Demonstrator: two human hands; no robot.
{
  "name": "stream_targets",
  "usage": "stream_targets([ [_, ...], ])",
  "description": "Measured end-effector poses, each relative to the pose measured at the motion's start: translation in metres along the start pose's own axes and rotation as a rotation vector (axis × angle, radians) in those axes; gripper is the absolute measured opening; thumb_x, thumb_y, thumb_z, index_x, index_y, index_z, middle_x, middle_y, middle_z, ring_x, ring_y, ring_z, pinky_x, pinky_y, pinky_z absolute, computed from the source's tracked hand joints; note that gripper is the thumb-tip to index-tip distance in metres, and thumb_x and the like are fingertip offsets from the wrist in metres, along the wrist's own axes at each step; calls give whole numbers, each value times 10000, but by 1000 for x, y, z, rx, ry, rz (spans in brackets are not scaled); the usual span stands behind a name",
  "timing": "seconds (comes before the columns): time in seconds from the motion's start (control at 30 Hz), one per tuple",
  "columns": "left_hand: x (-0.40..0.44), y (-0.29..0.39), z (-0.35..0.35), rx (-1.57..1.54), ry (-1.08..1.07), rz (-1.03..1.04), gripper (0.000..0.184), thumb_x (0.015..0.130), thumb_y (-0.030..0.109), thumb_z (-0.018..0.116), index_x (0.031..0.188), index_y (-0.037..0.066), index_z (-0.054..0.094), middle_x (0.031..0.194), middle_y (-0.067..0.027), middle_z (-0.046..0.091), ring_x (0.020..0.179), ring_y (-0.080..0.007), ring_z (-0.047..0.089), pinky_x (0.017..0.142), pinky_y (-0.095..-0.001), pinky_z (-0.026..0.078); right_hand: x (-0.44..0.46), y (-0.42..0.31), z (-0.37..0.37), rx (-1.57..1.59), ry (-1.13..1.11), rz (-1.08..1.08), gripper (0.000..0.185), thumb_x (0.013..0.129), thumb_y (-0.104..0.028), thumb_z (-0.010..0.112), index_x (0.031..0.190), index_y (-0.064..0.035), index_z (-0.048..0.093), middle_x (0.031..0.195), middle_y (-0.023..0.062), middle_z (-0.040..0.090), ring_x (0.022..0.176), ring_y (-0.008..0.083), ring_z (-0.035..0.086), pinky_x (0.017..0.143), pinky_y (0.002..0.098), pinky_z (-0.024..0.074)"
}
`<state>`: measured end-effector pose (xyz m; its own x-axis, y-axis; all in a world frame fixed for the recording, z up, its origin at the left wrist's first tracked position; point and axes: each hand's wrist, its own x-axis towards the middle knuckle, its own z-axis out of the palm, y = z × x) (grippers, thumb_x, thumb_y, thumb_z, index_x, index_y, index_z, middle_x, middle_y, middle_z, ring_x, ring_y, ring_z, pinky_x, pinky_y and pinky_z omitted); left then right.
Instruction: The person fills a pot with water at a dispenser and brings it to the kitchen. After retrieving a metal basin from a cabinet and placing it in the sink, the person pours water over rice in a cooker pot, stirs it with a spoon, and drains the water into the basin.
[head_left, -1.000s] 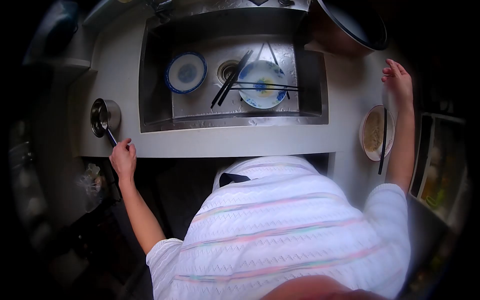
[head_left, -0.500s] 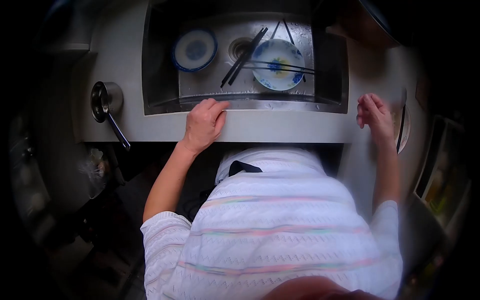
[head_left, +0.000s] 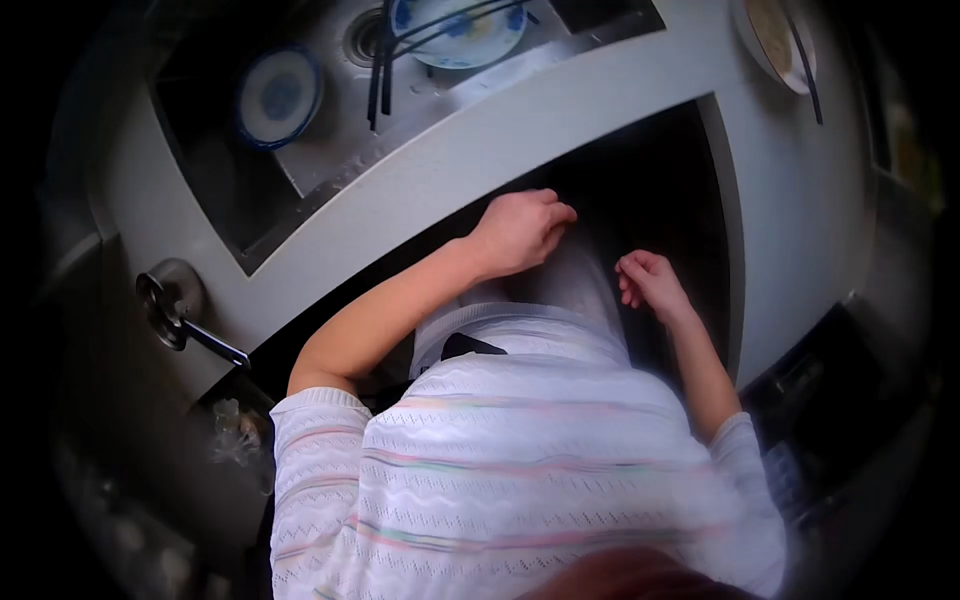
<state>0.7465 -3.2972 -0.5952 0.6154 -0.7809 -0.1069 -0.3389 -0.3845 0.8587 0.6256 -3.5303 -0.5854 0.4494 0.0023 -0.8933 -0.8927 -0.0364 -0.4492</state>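
Observation:
My left hand is in front of the counter, over my lap, with its fingers curled in. I see nothing in it. To its right, my right hand hangs lower, its fingers loosely closed and nothing showing between them. Neither hand touches a dish. Beyond the counter's front edge, the sink holds a blue-rimmed bowl and a white plate with blue flowers. Dark chopsticks lie beside the plate and across it.
A small metal pot with a dark-handled utensil stands on the left of the counter. At the far right is a pale dish with a dark, thin stick across it. A clear plastic bag is low on the left.
The view has turned, so the sink now sits tilted at upper left. My left hand has left the sink's front edge, and my right hand has come inward from the right counter.

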Motion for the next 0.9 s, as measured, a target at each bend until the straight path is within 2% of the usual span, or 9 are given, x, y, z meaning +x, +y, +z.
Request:
stream_targets([
  [0.13,29,-24,41,9,-176,-73,235,743,71,567,971,41,615,824,-121,582,746,-260,596,674,-350,484,-15,55,-6,64,58,26,203,898,-214,501,819,-40,568,610,-1,546,468,61,529,375,175,374],
  [0.23,67,-22,77,32,-238,-54,309,729,99,567,1032,48,603,937,-133,593,875,-283,580,768,-367,473,-24,89,-19,85,98,29,185,890,-206,510,833,-41,572,624,1,550,469,58,525,386,171,372],
  [0.4,133,11,184,-1,-276,18,470,720,122,562,1186,76,514,1151,-123,534,1097,-305,465,940,-392,390,-35,143,-51,104,147,35,174,890,-198,509,846,-44,576,629,0,548,471,56,523,389,167,366],
  [0.47,156,21,238,-39,-222,64,533,713,145,567,1233,80,464,1200,-128,507,1109,-314,455,953,-386,382,-39,169,-64,109,171,44,155,886,-178,513,852,-42,577,623,0,543,463,58,516,388,169,361],
  [0.53,170,36,278,-109,-223,-5,570,705,158,571,1255,86,439,1226,-142,488,1128,-323,441,961,-391,372,-41,201,-81,137,193,55,145,883,-168,516,852,-41,577,621,0,542,458,60,515,386,171,360],
  [0.6,173,42,312,-194,-130,-53,582,705,144,571,1266,90,426,1234,-159,479,1107,-332,459,961,-391,374,-42,231,-98,148,212,64,134,881,-154,517,847,-38,574,617,3,539,452,64,513,379,176,359],
  [0.7,166,41,320,-251,-14,-99,551,705,155,590,1233,76,450,1198,-166,497,1069,-334,482,936,-391,391,-33,263,-110,115,217,116,137,882,-156,514,846,-36,570,615,6,537,449,67,513,375,178,359],
  [0.8,133,39,312,-222,98,-121,496,697,204,633,1152,57,499,1117,-157,533,1017,-328,507,887,-395,414,-20,269,-111,104,206,144,148,885,-168,510,846,-36,563,615,10,535,444,71,513,367,182,360],
  [0.9,75,32,275,-99,182,-137,479,658,287,703,1041,49,540,1000,-136,566,941,-316,533,816,-395,432,10,273,-109,119,161,143,176,888,-205,509,843,-41,557,621,13,535,439,79,514,359,192,363],
])
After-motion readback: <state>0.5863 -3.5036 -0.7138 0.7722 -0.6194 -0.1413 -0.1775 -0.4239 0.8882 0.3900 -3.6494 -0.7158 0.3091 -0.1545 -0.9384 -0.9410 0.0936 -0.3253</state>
